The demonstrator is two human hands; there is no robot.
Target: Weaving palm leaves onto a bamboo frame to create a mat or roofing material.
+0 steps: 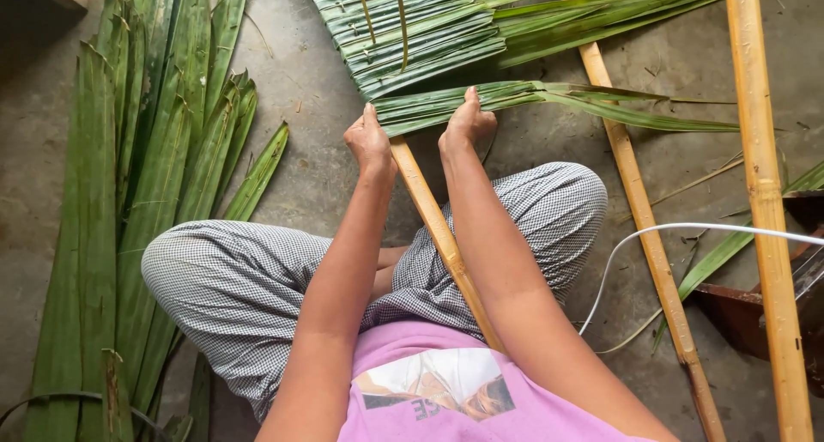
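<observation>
I sit cross-legged on the concrete floor (326,73), and along my left lies the big pile of long green palm leaves (129,210), flat and unused. Ahead of me is the woven leaf panel (412,30), its folded leaves packed close in rows, and to my right two more bamboo poles (764,176) run away from me, a white cord (687,227) looping over them. The bamboo stick (433,219) I work on runs from my lap up between my hands into the panel. Across its top lies the newest folded leaf (515,99), just below the last row, its tips trailing off to the right. My left hand (369,142) presses down on the leaf's folded end at the stick, fingers curled shut on it; my right hand (468,120) pinches the same leaf just beside the stick, thumb up. I judge that doing this well means keeping the fold tight against the stick, the leaf snug to the row above and square to the bamboo.
</observation>
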